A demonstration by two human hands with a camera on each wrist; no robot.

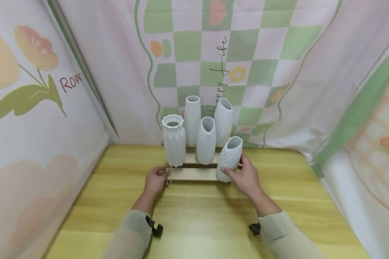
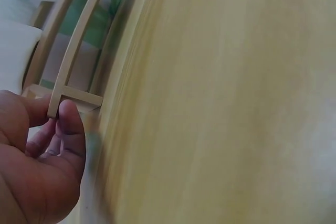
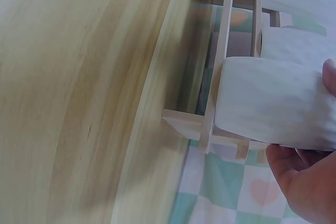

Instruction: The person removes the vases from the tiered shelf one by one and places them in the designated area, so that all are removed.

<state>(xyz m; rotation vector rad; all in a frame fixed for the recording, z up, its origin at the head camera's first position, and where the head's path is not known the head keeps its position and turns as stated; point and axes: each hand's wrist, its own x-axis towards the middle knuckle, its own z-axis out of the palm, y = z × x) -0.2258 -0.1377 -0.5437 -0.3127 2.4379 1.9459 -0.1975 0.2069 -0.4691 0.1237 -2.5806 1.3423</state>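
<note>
Soft even light; pale glare on tabletop [image 1: 188,230].

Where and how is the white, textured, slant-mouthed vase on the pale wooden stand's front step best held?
Grip the vase probably around its rounded body, coming from the right, as the right hand does. It is at the right end of the front step with no vase beyond; another white textured vase is behind to its left.

An indoor, curtained-off space, whether home or studio unclear: printed hangings [image 1: 116,72] (a big flower [image 1: 34,45] at upper left, green checks [image 1: 188,45] at top centre) enclose 3 sides of a wood-grain desk [image 1: 194,216].
</note>
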